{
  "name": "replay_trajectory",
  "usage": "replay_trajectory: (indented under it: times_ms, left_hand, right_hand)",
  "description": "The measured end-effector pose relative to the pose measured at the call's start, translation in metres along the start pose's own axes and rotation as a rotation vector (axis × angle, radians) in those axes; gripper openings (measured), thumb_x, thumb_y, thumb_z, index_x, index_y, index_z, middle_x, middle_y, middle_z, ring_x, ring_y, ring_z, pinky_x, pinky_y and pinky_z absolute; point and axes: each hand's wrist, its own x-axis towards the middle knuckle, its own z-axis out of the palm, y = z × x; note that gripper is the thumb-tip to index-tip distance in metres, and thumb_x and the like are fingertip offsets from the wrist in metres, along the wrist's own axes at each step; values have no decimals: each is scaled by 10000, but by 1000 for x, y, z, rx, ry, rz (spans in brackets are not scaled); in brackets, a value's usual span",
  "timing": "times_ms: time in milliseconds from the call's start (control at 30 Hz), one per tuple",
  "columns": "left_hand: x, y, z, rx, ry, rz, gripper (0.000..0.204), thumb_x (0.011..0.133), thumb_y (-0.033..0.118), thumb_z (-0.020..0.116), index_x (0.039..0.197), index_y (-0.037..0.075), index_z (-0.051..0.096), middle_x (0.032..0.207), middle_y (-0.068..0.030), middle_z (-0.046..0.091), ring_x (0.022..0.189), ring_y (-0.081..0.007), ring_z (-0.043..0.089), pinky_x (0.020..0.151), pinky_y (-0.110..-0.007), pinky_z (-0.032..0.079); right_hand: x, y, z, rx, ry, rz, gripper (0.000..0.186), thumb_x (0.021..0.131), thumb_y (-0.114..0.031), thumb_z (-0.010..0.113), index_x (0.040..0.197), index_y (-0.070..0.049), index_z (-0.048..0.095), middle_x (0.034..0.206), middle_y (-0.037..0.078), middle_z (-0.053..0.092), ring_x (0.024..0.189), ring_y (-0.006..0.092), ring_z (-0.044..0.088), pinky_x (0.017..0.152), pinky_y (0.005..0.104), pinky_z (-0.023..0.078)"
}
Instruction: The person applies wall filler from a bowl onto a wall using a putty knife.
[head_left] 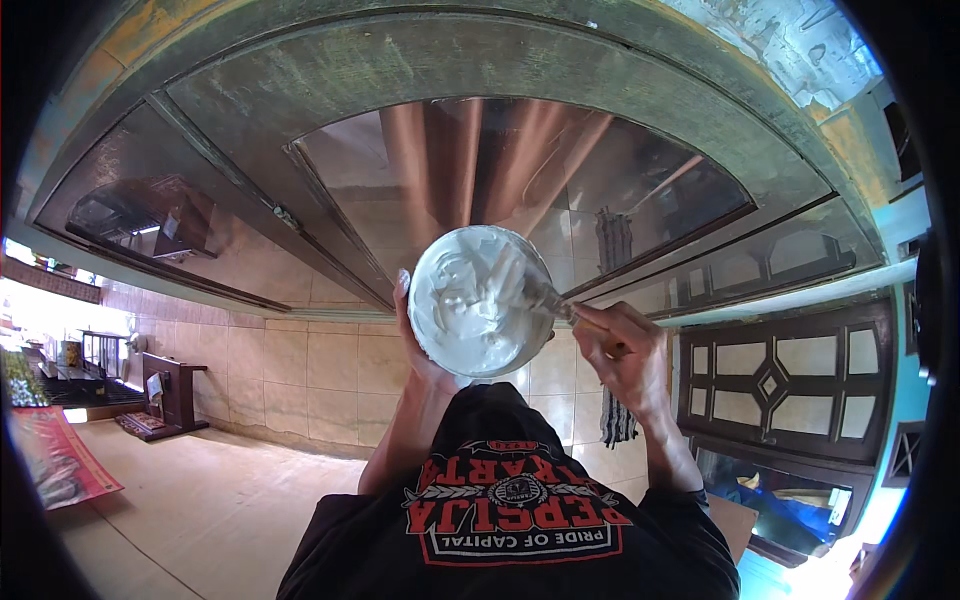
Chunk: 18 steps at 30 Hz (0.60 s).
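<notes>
My left hand (415, 340) is closed around the side of a round tub (445, 325) of thick white paste (485, 315) in front of my chest. My right hand (625, 350) grips the light handle of a tool (560, 310), a brush or scraper, whose head reaches into the paste at the tub's right side. The head is smeared white, so I cannot tell its exact kind. Just beyond the tub is a dark wooden window frame (550, 70) with glass panes and pinkish drapes or their reflection.
A tiled floor (250, 480) lies below, with a dark striped cloth (620, 425) at right. To the left are a dark wooden stand (155, 395) and a red sheet (55, 450). A paneled wooden door (780, 380) and a rough, peeling wall (800, 50) are at right.
</notes>
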Motion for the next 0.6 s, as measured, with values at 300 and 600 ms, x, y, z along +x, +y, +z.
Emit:
replay_trajectory:
  times_ms: [300, 600]
  left_hand:
    - [4, -7, -1, 76, 48, 10, 701, 907, 636, 360, 1365, 112, 442, 1353, -94, 494, 1203, -292, 499, 1001, -477, 417]
    - [0, -6, -2, -24, -67, 50, 686, 913, 629, 362, 1361, 116, 445, 1353, -92, 492, 1202, -288, 493, 1018, -464, 396]
  right_hand:
    - [-13, 27, 9, 580, -68, 324, 265, 852, -117, 693, 1076, 20, 659, 933, 86, 681, 820, 92, 602, 736, 226, 486]
    - [-23, 2, 2, 385, 56, 84, 276, 865, -113, 656, 1106, 20, 634, 872, 103, 671, 694, 92, 593, 625, 230, 477]
